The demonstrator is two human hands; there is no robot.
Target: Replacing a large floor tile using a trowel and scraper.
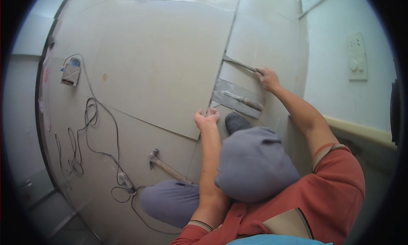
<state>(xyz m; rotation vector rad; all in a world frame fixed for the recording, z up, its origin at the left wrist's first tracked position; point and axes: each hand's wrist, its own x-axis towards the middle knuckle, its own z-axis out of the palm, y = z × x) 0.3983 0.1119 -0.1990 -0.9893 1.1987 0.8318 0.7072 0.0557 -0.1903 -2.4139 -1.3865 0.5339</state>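
My right hand (267, 79) is closed around one end of a long, flat pry bar (242, 65). The bar's far tip meets the joint at the right edge of a large beige floor tile (165, 66). Lower along that edge, my left hand (207, 119) is palm up with its fingers curled at the tile's near right corner. What its fingertips grip, if anything, is too small to make out. Between my hands lies a flat steel trowel (229, 95) with a worn handle, next to my dark shoe (236, 122).
A hammer (168, 165) lies by my left knee. Left of the tile, a black cord (95, 101) loops over the floor to a dusty device (71, 71) and a plug connector (125, 181). A white wall (348, 100) with a socket plate (357, 57) bounds the right.
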